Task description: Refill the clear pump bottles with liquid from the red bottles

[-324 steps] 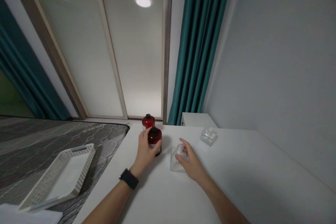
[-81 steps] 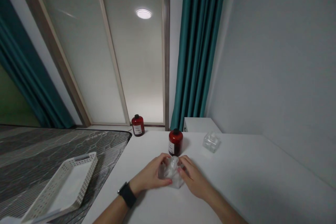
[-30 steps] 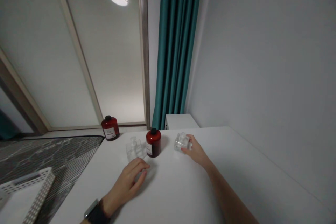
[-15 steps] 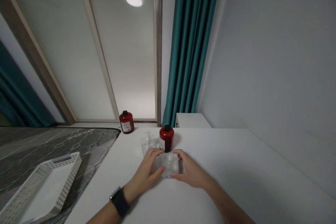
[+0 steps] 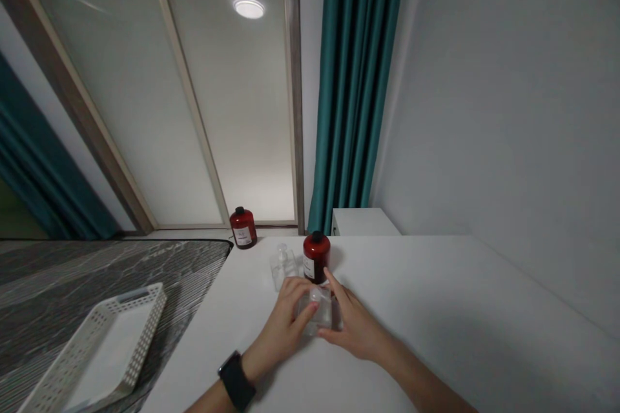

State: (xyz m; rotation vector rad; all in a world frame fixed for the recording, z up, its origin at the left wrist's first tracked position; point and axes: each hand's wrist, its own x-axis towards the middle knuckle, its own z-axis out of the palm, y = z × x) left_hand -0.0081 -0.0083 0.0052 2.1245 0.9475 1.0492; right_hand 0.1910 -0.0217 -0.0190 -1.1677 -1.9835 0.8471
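Note:
My left hand (image 5: 285, 316) is closed on a clear, squarish bottle (image 5: 320, 315) that has a rounded knob on it. Its fingers reach over the far side while the thumb presses near the knob. On the other side, my right hand (image 5: 356, 322) holds the bottle's right edge, thumb at the near corner and index finger raised. Just beyond the hands stands a dark red bottle (image 5: 317, 255) with a black cap and a white label. To its left is another clear bottle (image 5: 283, 264).
A second red bottle (image 5: 243, 229) stands at the far left corner of the white table (image 5: 300, 381). Lower left, a white perforated basket (image 5: 157, 303) rests on a grey patterned surface (image 5: 48, 310). A white cabinet (image 5: 365, 221) and a green curtain (image 5: 346, 90) are behind the table.
My right index finger has lifted off the clear bottle toward the red bottle. My left thumb has moved onto the clear bottle near its knob. The view has shifted slightly left.

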